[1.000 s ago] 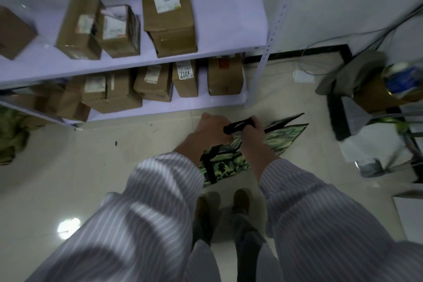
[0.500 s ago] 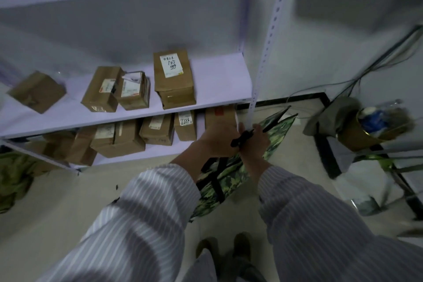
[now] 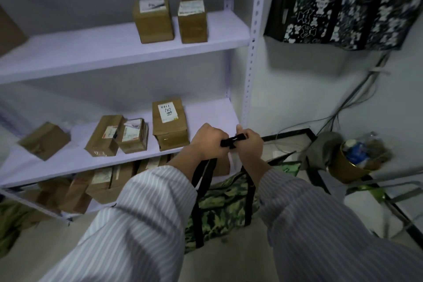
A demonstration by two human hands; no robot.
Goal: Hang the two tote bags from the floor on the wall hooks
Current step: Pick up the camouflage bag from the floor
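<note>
The white shelving unit fills the left and far field, with cartons on its boards. On the far right wall I see a black-and-white tote bag hanging, its hook hidden. The camouflage tote bag hangs near centre, below the wrists. A second ago it was low by the floor, and the view has since tipped up towards the wall. The left hand and right hand are each curled round the black straps, knuckles close together. I judge one bag hung and the second lifted, ready to carry right.
</note>
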